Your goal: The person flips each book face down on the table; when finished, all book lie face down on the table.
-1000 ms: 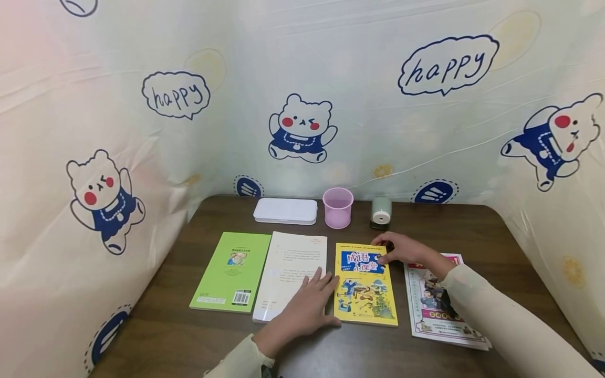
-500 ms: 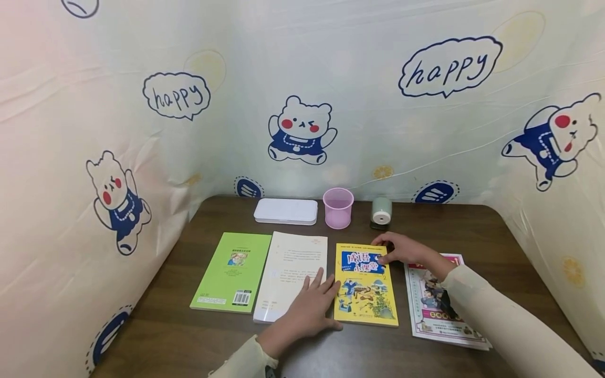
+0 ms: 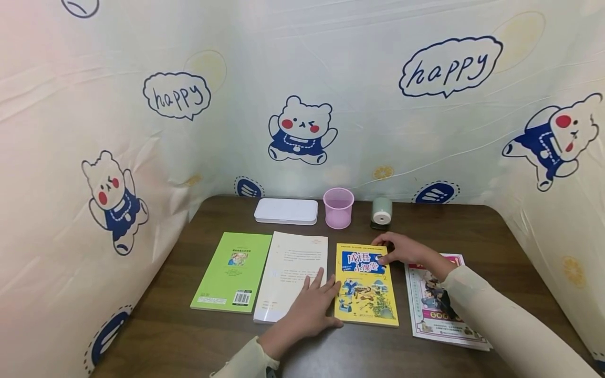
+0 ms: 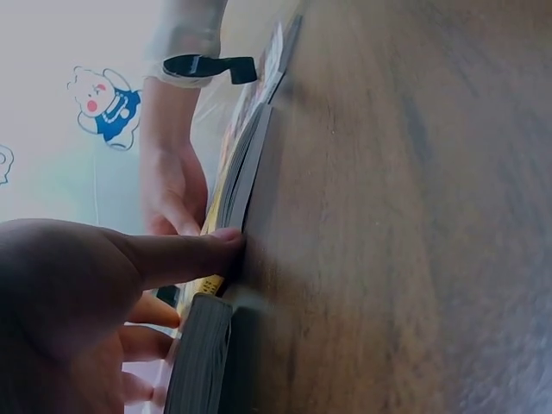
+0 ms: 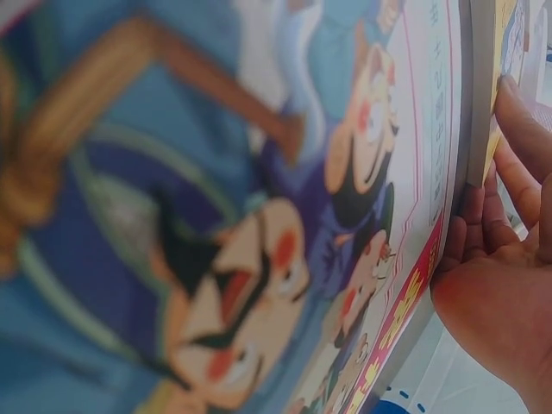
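Head view shows both hands on the yellow book (image 3: 365, 283), which lies flat near the middle of the table (image 3: 472, 226), closer to the front edge than the back. The left hand (image 3: 309, 310) is flat and relaxed, fingers spread over the seam between the white book (image 3: 288, 273) and the yellow one, thumb tip against the yellow book's near left edge; the left wrist view shows that thumb (image 4: 185, 256) pressed right on the edge. The right hand (image 3: 402, 249) has curled fingers around the book's far right corner, and the right wrist view shows its fingertips (image 5: 517, 138) hooked on the page edge. Looks to me like the step is getting a grip to lift or slide it, so the next move probably needs fingers under the edge while the left hand steadies it. It's a thin paperback: bright yellow cover, blue title banner, cartoon scene below. A green book (image 3: 232, 272) sits at the left, a magazine (image 3: 439, 302) just to the right. Along the back edge: a white case (image 3: 285, 211), pink cup (image 3: 338, 208) and a small green sharpener (image 3: 381, 211).
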`<state>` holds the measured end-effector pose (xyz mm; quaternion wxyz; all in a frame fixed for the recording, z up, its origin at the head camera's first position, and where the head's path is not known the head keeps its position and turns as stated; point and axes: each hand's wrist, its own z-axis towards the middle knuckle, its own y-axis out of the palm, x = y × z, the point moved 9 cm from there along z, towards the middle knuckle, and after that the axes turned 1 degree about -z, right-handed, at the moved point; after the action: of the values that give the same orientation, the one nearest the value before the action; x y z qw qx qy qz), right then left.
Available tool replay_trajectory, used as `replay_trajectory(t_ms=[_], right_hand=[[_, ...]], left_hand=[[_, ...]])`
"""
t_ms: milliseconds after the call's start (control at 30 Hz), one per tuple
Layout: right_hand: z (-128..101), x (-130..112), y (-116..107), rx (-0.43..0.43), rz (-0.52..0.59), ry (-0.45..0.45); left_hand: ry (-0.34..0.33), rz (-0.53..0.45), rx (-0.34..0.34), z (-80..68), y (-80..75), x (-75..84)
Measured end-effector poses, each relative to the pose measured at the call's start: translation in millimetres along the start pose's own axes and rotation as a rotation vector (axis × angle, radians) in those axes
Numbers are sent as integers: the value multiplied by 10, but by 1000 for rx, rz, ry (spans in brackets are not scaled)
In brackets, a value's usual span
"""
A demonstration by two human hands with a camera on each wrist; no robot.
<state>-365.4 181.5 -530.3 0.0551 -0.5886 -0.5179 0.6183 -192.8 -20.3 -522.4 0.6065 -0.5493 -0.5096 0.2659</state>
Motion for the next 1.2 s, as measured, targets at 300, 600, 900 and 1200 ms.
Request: replay_trajectory(t_ms=[300,600,900,1200], right_hand=[[0,8,13,4,-7,7],[-17,18,32,1,-18,1],[-20,23,46,-2,-4,10],[-37,2,40,6,8,6]], left_hand=[[-8,-207,49,-3,-46,-41],[-36,-500,59,-27,-72,-19],[-36,-902,79,-12,-137,59],[-44,-1137,106,33,-95,55]])
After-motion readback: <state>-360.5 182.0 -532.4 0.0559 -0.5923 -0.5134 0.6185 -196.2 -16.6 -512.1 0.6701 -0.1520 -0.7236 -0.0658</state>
